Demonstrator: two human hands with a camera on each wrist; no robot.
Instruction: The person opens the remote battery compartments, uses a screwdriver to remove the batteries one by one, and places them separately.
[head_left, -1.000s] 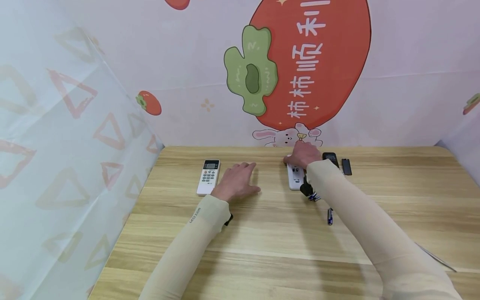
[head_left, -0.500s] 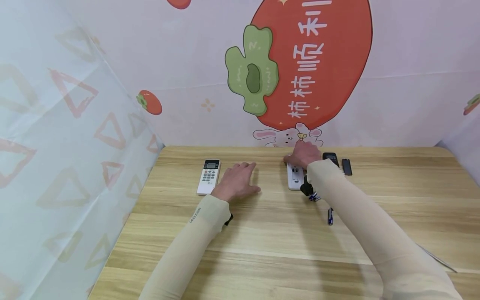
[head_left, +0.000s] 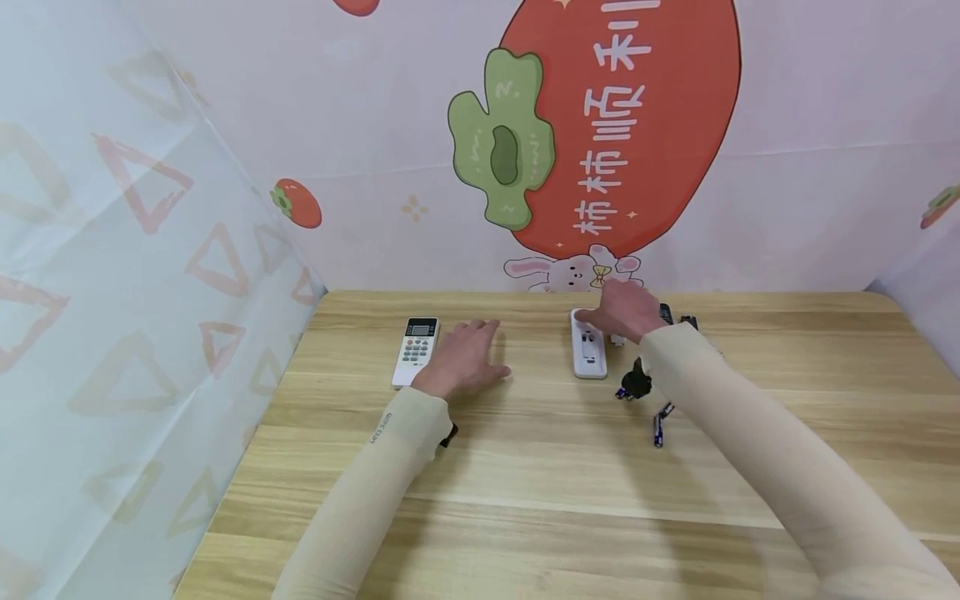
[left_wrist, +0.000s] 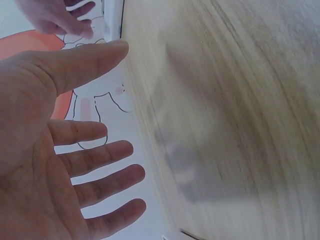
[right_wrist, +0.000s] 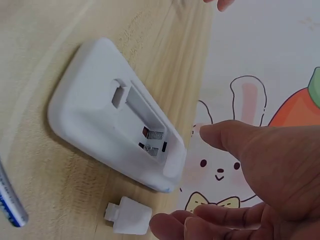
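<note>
Right grip (head_left: pixel 630 311) near white remote (head_left: pixel 588 348)

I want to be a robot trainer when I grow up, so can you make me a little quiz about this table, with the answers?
1. True or false: the white keypad remote lies with its buttons facing down.
2. Pick one. In the battery compartment of the white face-down remote there is: A) two batteries, B) nothing, C) one battery.
3. Fill the gap: of the person's two hands, the ____ one is nearer to the keypad remote.

Key:
1. False, its buttons face up.
2. B.
3. Left: the left hand is right beside it.
</note>
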